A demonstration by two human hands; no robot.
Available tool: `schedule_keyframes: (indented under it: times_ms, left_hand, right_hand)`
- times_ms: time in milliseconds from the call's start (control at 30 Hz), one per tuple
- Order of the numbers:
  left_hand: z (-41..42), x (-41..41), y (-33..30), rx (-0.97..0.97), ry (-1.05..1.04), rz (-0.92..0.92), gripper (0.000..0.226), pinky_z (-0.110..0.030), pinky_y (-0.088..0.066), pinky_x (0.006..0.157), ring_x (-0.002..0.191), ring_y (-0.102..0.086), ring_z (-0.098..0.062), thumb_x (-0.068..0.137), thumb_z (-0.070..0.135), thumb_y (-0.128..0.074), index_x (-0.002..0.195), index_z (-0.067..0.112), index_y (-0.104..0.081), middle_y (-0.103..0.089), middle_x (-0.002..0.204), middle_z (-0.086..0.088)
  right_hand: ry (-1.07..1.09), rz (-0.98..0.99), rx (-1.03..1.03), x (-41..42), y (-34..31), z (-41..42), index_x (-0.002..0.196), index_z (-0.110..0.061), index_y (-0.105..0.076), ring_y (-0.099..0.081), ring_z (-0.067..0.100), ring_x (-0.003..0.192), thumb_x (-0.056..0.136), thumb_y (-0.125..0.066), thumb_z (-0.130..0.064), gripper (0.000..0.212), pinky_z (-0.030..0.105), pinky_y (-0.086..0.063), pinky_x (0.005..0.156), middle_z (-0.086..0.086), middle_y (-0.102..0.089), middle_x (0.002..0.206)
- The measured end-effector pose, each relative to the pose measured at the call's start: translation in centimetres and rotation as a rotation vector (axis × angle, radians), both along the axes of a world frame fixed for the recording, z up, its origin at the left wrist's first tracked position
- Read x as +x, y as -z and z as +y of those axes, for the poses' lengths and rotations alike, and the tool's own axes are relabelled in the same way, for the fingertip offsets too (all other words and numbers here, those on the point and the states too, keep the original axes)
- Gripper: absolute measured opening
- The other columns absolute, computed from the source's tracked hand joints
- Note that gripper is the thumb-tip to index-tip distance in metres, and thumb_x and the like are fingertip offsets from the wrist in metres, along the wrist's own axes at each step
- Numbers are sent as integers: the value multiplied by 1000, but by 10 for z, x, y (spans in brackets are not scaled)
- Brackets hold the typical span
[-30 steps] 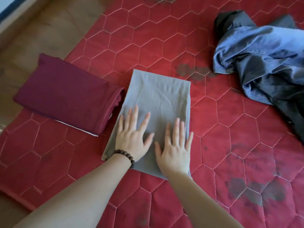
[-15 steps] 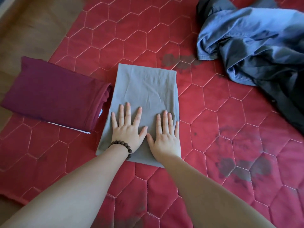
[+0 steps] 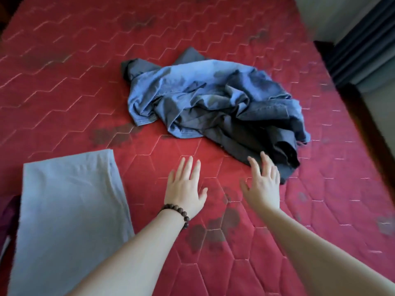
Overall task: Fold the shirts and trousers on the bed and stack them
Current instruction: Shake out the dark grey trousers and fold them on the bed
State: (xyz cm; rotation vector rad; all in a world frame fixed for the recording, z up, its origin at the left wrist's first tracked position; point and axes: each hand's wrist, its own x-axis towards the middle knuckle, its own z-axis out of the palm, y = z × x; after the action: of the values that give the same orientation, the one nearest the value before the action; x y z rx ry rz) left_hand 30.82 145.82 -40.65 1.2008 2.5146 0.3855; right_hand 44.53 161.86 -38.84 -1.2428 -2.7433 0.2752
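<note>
Folded grey garment: a flat, smooth rectangle lying on the red quilted bed at lower left, its long sides running away from the viewer. Maroon garment: only a sliver shows at the left edge, just beside the grey one. Unfolded heap: crumpled blue denim-like cloth over darker grey-black cloth, at mid-bed, well apart from the folded pieces.

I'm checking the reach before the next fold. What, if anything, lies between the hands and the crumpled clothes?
Nothing visible. Only bare red mattress lies between the left hand and the crumpled clothes pile. The right hand is already at the pile's dark near edge, fingers straight.
</note>
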Motion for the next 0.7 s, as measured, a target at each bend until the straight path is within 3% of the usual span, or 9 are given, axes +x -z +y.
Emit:
schedule_keyframes:
  times_ms: [133, 267, 367, 467, 567, 700]
  left_hand:
    - [75, 3, 10, 78, 84, 99, 94, -46, -9, 119, 149, 6, -21, 85, 65, -45, 153, 22, 4, 4, 162, -2]
    - [138, -8, 28, 106, 148, 175, 105, -46, -10, 120, 149, 4, -22, 79, 74, -47, 153, 21, 5, 2, 162, -4]
    - [171, -16, 56, -1, 210, 147, 106, -46, -6, 120, 149, 4, -22, 78, 76, -47, 153, 25, 7, 8, 162, -2]
    - [178, -18, 90, -105, 250, 152, 91, -45, -1, 119, 149, -1, -21, 82, 77, -33, 153, 31, 0, 3, 163, 0]
    - [173, -17, 110, -6, 214, 230, 79, -43, -1, 120, 149, -8, -19, 85, 74, -16, 153, 33, -13, -9, 162, 2]
    - [177, -18, 114, 66, 200, 266, 69, -43, -5, 120, 147, -17, -19, 90, 66, -14, 151, 34, -23, -19, 160, 3]
  right_hand:
    - [51, -5, 170, 4, -8, 85, 152, -29, -17, -3, 29, 147, 75, -71, -51, 96, 54, 0, 116, 12, 0, 161]
    - [66, -130, 92, -3, 5, 146, 148, -45, 11, 7, 33, 147, 71, -69, -63, 113, 63, -8, 114, 3, 21, 159]
    - [29, -144, -115, -6, 34, 171, 145, -55, 5, 8, 38, 146, 78, -67, -58, 98, 65, -20, 111, -2, 24, 158]
    - [-11, -195, -192, 2, 71, 179, 145, -56, -8, 19, 38, 144, 91, -57, -47, 74, 69, -21, 108, -5, 26, 157]
    - [-40, -237, -137, 9, 105, 175, 146, -55, -9, 25, 36, 142, 96, -46, -48, 63, 72, -13, 108, -5, 27, 157]
    - [-41, -208, -58, 10, 117, 170, 147, -53, -6, 27, 35, 142, 97, -46, -43, 64, 72, -7, 108, -5, 28, 157]
